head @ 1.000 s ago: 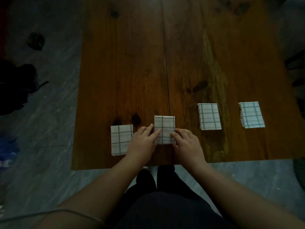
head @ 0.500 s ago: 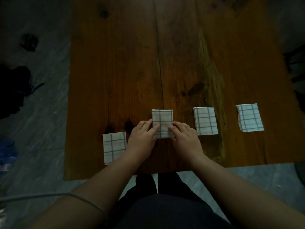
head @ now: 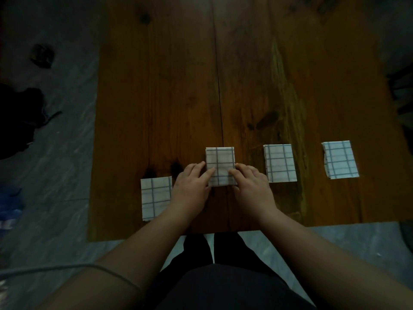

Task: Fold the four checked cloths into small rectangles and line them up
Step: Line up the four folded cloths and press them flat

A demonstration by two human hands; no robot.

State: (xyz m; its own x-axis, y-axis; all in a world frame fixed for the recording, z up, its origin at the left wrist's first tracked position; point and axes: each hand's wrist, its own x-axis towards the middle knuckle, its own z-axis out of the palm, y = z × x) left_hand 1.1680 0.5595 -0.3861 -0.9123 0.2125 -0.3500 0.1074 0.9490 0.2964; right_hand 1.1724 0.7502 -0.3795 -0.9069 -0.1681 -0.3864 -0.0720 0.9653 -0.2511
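Observation:
Four folded white checked cloths lie on the brown wooden table. The second cloth is under my fingertips: my left hand presses its left lower part and my right hand presses its right lower part, fingers fairly straight. The leftmost cloth lies nearer the table's front edge, partly behind my left wrist. The third cloth and the rightmost cloth sit in a row level with the second one.
The table's front edge runs just behind my wrists. A grey floor lies to the left, with a dark bundle and a small dark object on it. A thin cable crosses my left forearm.
Both hands have slid the second cloth away from me, from near the leftmost cloth's level up into line with the two cloths on the right.

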